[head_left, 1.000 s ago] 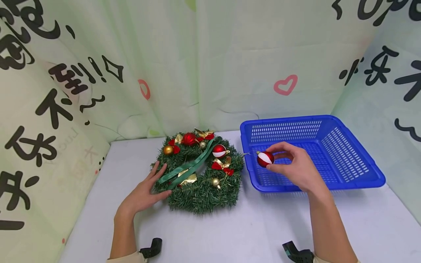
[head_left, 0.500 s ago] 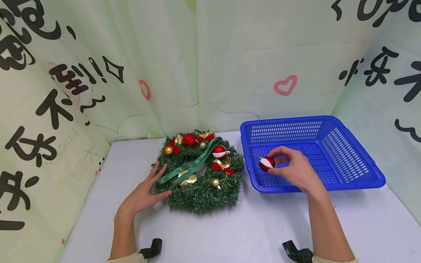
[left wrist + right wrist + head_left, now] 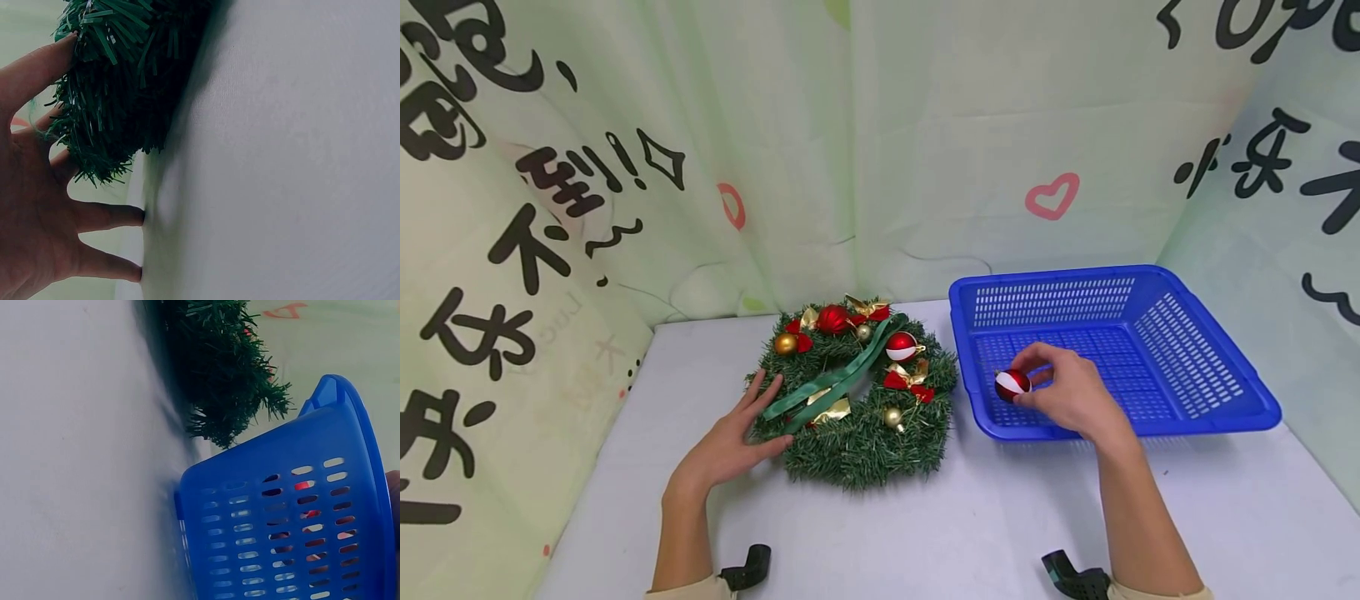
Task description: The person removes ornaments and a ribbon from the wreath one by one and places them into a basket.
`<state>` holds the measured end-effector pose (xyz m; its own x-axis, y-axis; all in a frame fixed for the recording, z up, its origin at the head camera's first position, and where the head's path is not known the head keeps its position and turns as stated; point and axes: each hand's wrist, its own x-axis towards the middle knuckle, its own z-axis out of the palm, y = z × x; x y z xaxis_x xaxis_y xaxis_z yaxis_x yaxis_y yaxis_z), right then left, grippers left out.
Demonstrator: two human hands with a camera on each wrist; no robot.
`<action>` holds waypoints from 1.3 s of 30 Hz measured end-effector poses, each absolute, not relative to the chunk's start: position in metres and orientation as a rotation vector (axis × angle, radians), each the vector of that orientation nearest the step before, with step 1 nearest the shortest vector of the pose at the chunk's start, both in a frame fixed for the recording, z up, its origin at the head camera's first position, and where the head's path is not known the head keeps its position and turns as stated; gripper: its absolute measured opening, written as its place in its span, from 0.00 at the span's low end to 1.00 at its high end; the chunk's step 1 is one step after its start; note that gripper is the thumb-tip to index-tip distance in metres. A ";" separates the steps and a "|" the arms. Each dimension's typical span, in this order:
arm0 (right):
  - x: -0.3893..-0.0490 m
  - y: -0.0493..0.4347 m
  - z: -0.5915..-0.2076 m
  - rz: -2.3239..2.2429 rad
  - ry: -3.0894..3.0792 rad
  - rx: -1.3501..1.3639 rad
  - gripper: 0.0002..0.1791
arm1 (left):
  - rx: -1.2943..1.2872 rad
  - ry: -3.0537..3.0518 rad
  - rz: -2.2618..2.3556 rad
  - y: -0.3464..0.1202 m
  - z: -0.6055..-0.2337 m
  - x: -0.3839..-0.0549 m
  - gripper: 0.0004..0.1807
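In the head view my right hand (image 3: 1067, 390) pinches a red-and-white Christmas ball (image 3: 1012, 385) between thumb and fingers, within the left part of the blue basket (image 3: 1217, 421). The right wrist view shows the slotted basket wall (image 3: 250, 487), with red glimpsed through its holes. My left hand (image 3: 733, 442) has spread fingers at the left side of a green Christmas wreath (image 3: 865, 458). In the left wrist view the thumb and some fingers touch the wreath (image 3: 119, 94), and two fingertips meet the tabletop. The wreath carries bows, several balls and a green ribbon (image 3: 835, 379).
A white table (image 3: 940, 533) bears the wreath and the basket side by side, the basket on the right. Pale green curtains (image 3: 925, 150) with black lettering and pink hearts hang behind and at both sides. Black wrist devices (image 3: 747, 568) sit at both sleeves.
My right hand has lowered the red-and-white ball and shifted slightly right, deeper into the basket. The left hand keeps its place at the wreath.
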<state>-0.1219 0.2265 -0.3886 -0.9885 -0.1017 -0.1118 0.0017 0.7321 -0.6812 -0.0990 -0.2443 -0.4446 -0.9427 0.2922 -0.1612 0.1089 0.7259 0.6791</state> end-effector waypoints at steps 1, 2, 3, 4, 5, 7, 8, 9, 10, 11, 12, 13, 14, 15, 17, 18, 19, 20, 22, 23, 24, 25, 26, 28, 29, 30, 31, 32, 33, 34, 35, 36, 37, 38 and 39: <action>-0.122 0.226 -0.389 -1.088 2.792 -0.083 0.22 | 0.319 2.674 1.030 -0.244 -0.445 -0.099 0.51; -0.122 0.226 -0.389 -1.078 2.794 -0.086 0.22 | 0.321 2.673 1.033 -0.244 -0.445 -0.100 0.51; -0.122 0.225 -0.389 -1.066 2.796 -0.086 0.22 | 0.324 2.673 1.035 -0.243 -0.445 -0.100 0.51; -0.123 0.225 -0.389 -1.053 2.797 -0.086 0.21 | 0.327 2.673 1.036 -0.243 -0.445 -0.100 0.51; -0.123 0.225 -0.390 -1.039 2.798 -0.085 0.21 | 0.329 2.673 1.037 -0.243 -0.445 -0.101 0.51; -0.123 0.224 -0.391 -1.007 2.804 -0.089 0.20 | 0.331 2.676 1.033 -0.243 -0.444 -0.101 0.51; -0.123 0.223 -0.391 -0.992 2.805 -0.092 0.20 | 0.330 2.676 1.032 -0.243 -0.444 -0.101 0.51; -0.123 0.223 -0.392 -0.980 2.805 -0.094 0.20 | 0.328 2.677 1.031 -0.243 -0.444 -0.101 0.51; -0.123 0.222 -0.392 -0.969 2.805 -0.099 0.19 | 0.328 2.677 1.028 -0.243 -0.444 -0.102 0.51; -0.123 0.222 -0.392 -0.963 2.803 -0.107 0.19 | 0.326 2.677 1.027 -0.243 -0.444 -0.102 0.51; -0.123 0.221 -0.392 -0.957 2.802 -0.117 0.18 | 0.325 2.677 1.025 -0.243 -0.444 -0.102 0.51; -0.123 0.221 -0.392 -0.953 2.801 -0.126 0.18 | 0.326 2.676 1.027 -0.242 -0.444 -0.102 0.51; -0.122 0.221 -0.392 -0.952 2.799 -0.132 0.17 | 0.326 2.675 1.028 -0.242 -0.444 -0.102 0.51; -0.122 0.220 -0.391 -0.950 2.798 -0.139 0.17 | 0.327 2.675 1.028 -0.242 -0.444 -0.102 0.51; -0.123 0.220 -0.390 -0.946 2.794 -0.150 0.17 | 0.329 2.675 1.032 -0.241 -0.444 -0.103 0.51; -0.123 0.220 -0.390 -0.941 2.794 -0.154 0.17 | 0.329 2.676 1.033 -0.240 -0.443 -0.103 0.51; -0.123 0.220 -0.390 -0.938 2.793 -0.158 0.17 | 0.330 2.676 1.037 -0.240 -0.443 -0.103 0.51; -0.123 0.220 -0.389 -0.935 2.791 -0.160 0.17 | 0.330 2.677 1.040 -0.240 -0.443 -0.103 0.51; -0.123 0.220 -0.389 -0.930 2.782 -0.160 0.17 | 0.331 2.676 1.046 -0.239 -0.444 -0.103 0.51; -0.123 0.220 -0.389 -0.930 2.777 -0.160 0.17 | 0.332 2.676 1.048 -0.239 -0.444 -0.103 0.51; -0.123 0.220 -0.388 -0.928 2.774 -0.161 0.17 | 0.332 2.674 1.052 -0.239 -0.444 -0.103 0.51; -0.123 0.220 -0.388 -0.926 2.772 -0.161 0.17 | 0.333 2.673 1.054 -0.239 -0.444 -0.103 0.51; -0.123 0.220 -0.388 -0.929 2.767 -0.160 0.17 | 0.334 2.673 1.055 -0.239 -0.444 -0.103 0.51; -0.123 0.220 -0.387 -0.935 2.763 -0.166 0.17 | 0.336 2.673 1.056 -0.239 -0.444 -0.102 0.51; -0.122 0.220 -0.387 -0.940 2.760 -0.165 0.16 | 0.337 2.674 1.052 -0.239 -0.444 -0.102 0.51; -0.121 0.220 -0.388 -0.945 2.756 -0.171 0.17 | 0.336 2.675 1.045 -0.239 -0.444 -0.102 0.51; -0.121 0.219 -0.388 -0.952 2.749 -0.172 0.17 | 0.332 2.674 1.038 -0.240 -0.444 -0.101 0.51; -0.120 0.219 -0.389 -0.961 2.738 -0.177 0.17 | 0.327 2.675 1.029 -0.241 -0.444 -0.100 0.51; -0.120 0.218 -0.390 -0.966 2.733 -0.177 0.18 | 0.323 2.676 1.021 -0.241 -0.443 -0.100 0.51; -0.119 0.218 -0.391 -0.971 2.726 -0.174 0.18 | 0.319 2.678 1.014 -0.242 -0.443 -0.099 0.51; -0.119 0.217 -0.392 -0.973 2.723 -0.172 0.18 | 0.315 2.679 1.010 -0.243 -0.443 -0.098 0.51; -0.119 0.217 -0.393 -0.974 2.722 -0.178 0.18 | 0.312 2.680 1.008 -0.243 -0.443 -0.098 0.51; -0.119 0.217 -0.393 -0.975 2.721 -0.177 0.19 | 0.313 2.682 1.008 -0.244 -0.443 -0.098 0.51; -0.119 0.217 -0.393 -0.975 2.723 -0.179 0.19 | 0.316 2.684 1.007 -0.244 -0.443 -0.098 0.51; -0.119 0.217 -0.393 -0.976 2.727 -0.179 0.19 | 0.319 2.684 1.010 -0.244 -0.443 -0.098 0.51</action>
